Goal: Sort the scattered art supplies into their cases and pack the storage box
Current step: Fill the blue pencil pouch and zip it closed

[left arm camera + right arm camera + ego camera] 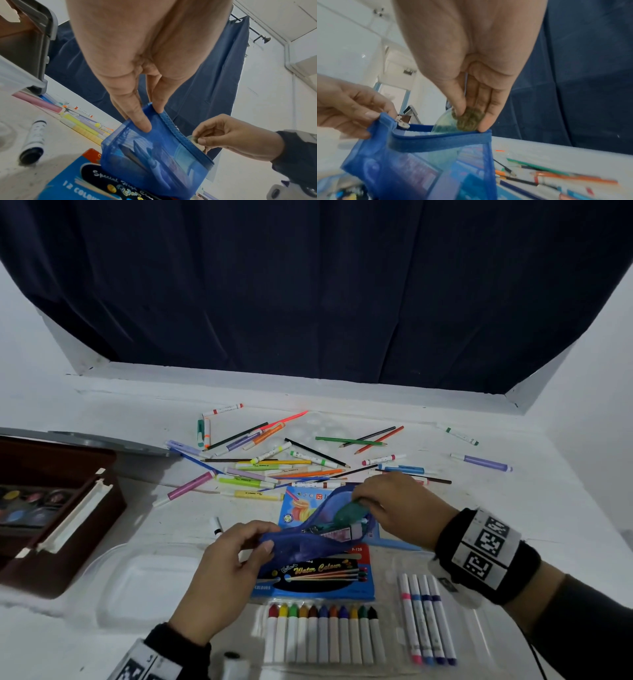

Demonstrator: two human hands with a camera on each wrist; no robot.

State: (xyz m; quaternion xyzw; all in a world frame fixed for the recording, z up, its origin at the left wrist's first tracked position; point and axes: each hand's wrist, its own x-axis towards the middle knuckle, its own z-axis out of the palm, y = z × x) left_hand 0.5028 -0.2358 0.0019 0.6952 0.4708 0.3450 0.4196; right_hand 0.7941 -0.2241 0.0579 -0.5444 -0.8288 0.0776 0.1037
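Note:
A blue mesh zip pouch point(301, 546) point(154, 155) point(419, 169) hangs above the table with its zip mouth open. My left hand point(269, 537) point(150, 119) pinches its left end between thumb and fingers. At the mouth, my right hand point(363, 503) point(471, 120) pinches a small clear-green item with a dull olive top point(347, 513) point(467, 121), partly inside the pouch. Pens and a card show through the mesh. Scattered markers and coloured pencils point(274, 460) lie on the white table behind.
A brown storage box point(85, 525) holding a paint palette stands at the left. Under the pouch lies a blue watercolour box point(315, 577). In front are a row of crayons point(322, 635), several markers point(424, 618) in clear trays, and a clear empty tray point(144, 583).

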